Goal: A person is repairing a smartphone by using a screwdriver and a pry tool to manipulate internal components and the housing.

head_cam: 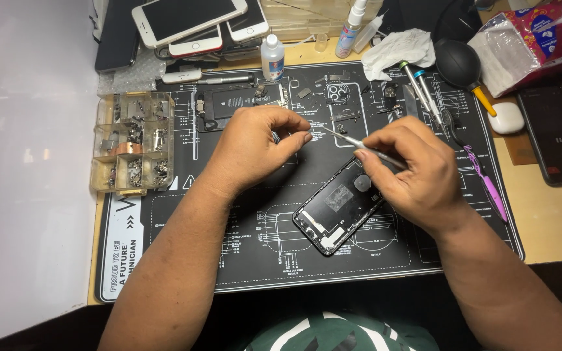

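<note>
The bench [541, 214] carries a black repair mat [242, 260] printed with white diagrams. An opened phone chassis [336, 208] lies at an angle near the middle of the mat, inner side up, partly under the right hand. A clear compartment tray [134, 143] of small metal parts stands at the mat's left edge. Stacked phones [196, 23] lie at the far side, with a small bottle [272, 57] and a black air blower [458, 63] near them.

The right hand [417, 172] is closed round fine metal tweezers [352, 141], tips pointing left and upward, above the mat and clear of the chassis. The left hand [258, 146] is closed, thumb and forefinger pinched together just at the tweezer tips; whatever it pinches is too small to identify.

Judgement: the work at the tips calls for a light, steady grip, with both wrists resting on the mat. The exchange is best kept low over the mat, so a dropped part lands in sight.
</note>
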